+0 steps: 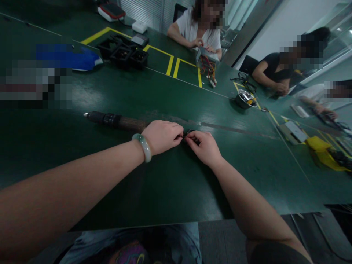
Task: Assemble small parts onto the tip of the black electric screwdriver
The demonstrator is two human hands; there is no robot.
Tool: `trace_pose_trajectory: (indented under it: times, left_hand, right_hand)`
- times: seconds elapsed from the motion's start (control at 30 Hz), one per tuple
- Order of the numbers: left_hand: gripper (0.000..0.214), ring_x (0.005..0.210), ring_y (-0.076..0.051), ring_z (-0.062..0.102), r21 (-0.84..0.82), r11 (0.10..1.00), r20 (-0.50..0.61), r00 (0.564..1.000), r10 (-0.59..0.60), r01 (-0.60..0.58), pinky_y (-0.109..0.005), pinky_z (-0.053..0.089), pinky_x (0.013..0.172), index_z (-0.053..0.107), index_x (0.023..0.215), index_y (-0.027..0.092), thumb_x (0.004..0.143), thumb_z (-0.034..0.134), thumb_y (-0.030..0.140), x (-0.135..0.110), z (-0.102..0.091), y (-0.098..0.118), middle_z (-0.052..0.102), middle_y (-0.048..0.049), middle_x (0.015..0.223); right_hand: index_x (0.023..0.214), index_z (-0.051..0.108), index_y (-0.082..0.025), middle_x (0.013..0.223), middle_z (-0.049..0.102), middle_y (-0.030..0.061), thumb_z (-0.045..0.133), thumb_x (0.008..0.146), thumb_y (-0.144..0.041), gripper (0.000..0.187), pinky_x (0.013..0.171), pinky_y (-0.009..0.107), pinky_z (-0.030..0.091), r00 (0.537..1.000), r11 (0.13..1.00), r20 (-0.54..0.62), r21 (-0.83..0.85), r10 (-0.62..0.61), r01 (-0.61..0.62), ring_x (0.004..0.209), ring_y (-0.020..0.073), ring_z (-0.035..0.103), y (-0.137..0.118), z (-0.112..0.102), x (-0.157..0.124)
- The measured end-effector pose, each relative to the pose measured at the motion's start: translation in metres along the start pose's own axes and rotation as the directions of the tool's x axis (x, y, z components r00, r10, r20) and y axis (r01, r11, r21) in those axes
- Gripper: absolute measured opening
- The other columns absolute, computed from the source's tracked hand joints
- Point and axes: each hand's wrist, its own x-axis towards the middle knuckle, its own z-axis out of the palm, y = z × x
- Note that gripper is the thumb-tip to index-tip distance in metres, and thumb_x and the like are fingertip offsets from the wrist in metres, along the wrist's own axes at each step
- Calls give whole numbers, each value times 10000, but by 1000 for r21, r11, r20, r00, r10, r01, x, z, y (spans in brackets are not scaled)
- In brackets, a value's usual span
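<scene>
My left hand (165,136), with a pale green bangle at the wrist, is closed over the green table (170,194). Fingertip to fingertip with it, my right hand (205,146) pinches in from the right. Between the fingers of both hands sits a small, thin, dark piece, mostly hidden, whose kind I cannot make out. Just beyond my left hand lies an electric screwdriver (115,120), its bit pointing left and its rear end covered by the hand.
Black bins (121,55) with small parts stand at the back left, near a blue bag (79,60). Across the table a person (194,33) handles a metal box with coloured wires (207,62). A metal bowl (245,99) and a yellow bin (320,152) are to the right.
</scene>
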Motion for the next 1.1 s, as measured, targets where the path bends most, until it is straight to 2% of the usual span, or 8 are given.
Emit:
trace_pose_trajectory:
  times: [0.17,0.3,0.53,0.67,0.77,0.83,0.97,1.1]
  left_hand:
    - [216,893,-180,657,0,1000,8,1000,14,-14,-296,472,764,672,972,199,903,512,327,0,-1,0,711,-16,959]
    - [218,900,-184,654,7,1000,9,1000,22,-22,-305,473,782,664,978,203,907,502,330,0,0,-1,705,-16,976]
    - [201,986,-205,615,2,999,-65,997,40,-40,-354,450,904,621,1001,192,874,550,329,-1,-7,5,675,-43,1034]
    - [188,979,-228,594,-38,982,-156,972,174,-182,-365,447,857,617,870,172,875,531,340,-8,-16,19,664,-76,964]
    - [190,778,-179,600,-127,879,-28,888,460,-459,-317,442,687,619,765,196,875,517,313,-17,-13,29,666,-39,806]
    - [194,642,-149,572,-231,812,63,825,562,-535,-298,403,581,602,663,206,831,571,298,-22,-7,30,640,-7,685]
    - [193,573,-125,542,-347,815,120,840,529,-463,-283,339,509,588,617,204,790,619,284,-25,1,27,625,14,641]
    - [206,561,-114,529,-383,816,115,854,508,-434,-270,323,499,562,614,197,795,612,283,-24,1,23,610,26,632]
  right_hand:
    - [927,669,-241,1133,654,55,613,887,-319,103,958,415,374,995,984,-54,-158,-89,79,1072,226,576,0,-4,0]
    - [910,631,-239,1290,591,47,590,896,-291,68,1056,441,331,984,980,-26,-99,-174,170,1266,234,475,4,-2,3]
    - [889,590,-232,1074,669,33,542,908,-236,52,1016,411,358,992,991,26,-47,-127,128,1090,201,577,3,1,6]
    - [927,595,-225,1079,663,41,542,896,-206,64,981,383,384,991,989,-1,-60,-133,133,1080,202,570,1,2,4]
    - [931,604,-225,1096,660,49,547,897,-222,67,959,384,407,993,991,-16,-70,-119,117,1070,210,574,2,2,2]
    - [907,609,-227,1069,665,52,551,896,-236,60,937,385,422,995,993,-37,-85,-91,87,1042,216,583,8,0,1]
    - [893,618,-224,1007,674,55,559,883,-272,77,893,389,438,997,988,-78,-155,-9,-3,981,225,593,36,-20,-9]
    - [893,644,-219,977,683,69,528,867,-344,172,861,387,442,981,945,-106,-267,166,-188,946,234,599,86,-62,-41]
